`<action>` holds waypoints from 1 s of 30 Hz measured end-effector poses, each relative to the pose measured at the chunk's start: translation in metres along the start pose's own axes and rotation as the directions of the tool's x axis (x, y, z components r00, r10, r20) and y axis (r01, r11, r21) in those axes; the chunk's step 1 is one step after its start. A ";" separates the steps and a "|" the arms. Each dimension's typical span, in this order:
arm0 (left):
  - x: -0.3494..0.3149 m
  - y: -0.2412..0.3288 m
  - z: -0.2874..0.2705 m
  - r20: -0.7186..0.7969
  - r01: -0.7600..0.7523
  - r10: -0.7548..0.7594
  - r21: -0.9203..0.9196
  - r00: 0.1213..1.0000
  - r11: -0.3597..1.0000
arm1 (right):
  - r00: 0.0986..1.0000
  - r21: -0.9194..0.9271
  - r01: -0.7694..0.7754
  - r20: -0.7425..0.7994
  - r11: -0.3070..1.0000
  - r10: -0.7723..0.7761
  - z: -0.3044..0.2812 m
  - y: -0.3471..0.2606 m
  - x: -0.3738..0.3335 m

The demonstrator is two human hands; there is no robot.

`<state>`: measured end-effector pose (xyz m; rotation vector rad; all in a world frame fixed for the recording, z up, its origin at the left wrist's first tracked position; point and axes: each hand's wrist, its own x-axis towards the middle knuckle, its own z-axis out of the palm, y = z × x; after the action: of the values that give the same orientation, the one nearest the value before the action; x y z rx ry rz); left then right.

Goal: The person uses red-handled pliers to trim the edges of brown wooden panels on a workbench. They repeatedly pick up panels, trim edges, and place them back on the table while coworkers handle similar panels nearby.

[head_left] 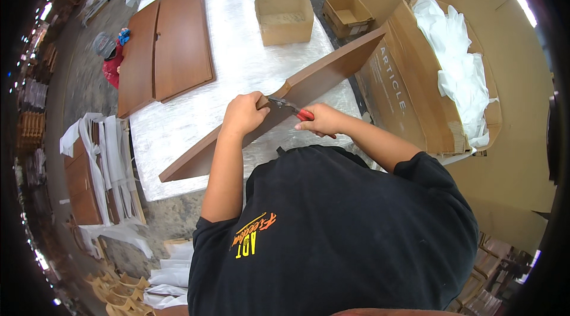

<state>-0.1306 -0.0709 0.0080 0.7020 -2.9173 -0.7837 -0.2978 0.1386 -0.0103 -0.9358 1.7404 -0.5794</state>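
Observation:
A brown wooden panel (332,69) stands on its long edge, slanting across the near side of the wrapped table (237,49). A small notch breaks its upper edge near the middle. My left hand (244,115) is closed on the panel's upper edge beside that notch, fingers curled; its fingertips are partly hidden. My right hand (325,120) grips red-handled pliers (304,114). Their metal jaws reach toward the notch, close to my left fingertips. Whether the jaws pinch anything is too small to tell.
Two brown panels (183,43) lie side by side at the table's left, with a person in red (113,69) beyond. An open cardboard box (285,25) sits on the table, a smaller one (349,16) behind. At right stands a large carton (409,78) with white foam wrapping (454,60).

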 end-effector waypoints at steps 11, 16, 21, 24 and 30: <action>-0.021 0.027 -0.001 -0.033 0.055 -0.055 -0.006 0.998 0.998 | 0.973 0.396 -0.012 0.215 0.918 -0.080 -0.002 0.006 -0.022; -0.024 0.028 0.002 -0.070 0.053 -0.054 -0.020 0.996 0.998 | 0.984 -0.020 0.119 -0.129 0.993 -0.120 -0.002 0.007 -0.032; -0.024 0.027 0.007 -0.054 0.065 -0.065 0.007 0.996 0.998 | 0.919 -0.449 0.151 -0.264 0.881 -0.293 0.007 0.016 -0.033; -0.024 0.026 0.009 -0.051 0.072 -0.072 -0.004 0.996 0.997 | 0.865 -0.540 0.194 -0.299 0.819 -0.402 0.016 0.016 -0.031; -0.026 0.028 0.008 -0.054 0.056 -0.056 -0.012 0.997 0.998 | 0.851 -0.569 0.158 -0.336 0.807 -0.403 0.018 0.011 -0.035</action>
<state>-0.1206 -0.0339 0.0163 0.7947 -2.8547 -0.7714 -0.2781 0.1744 -0.0049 -1.5760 2.2497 -0.5487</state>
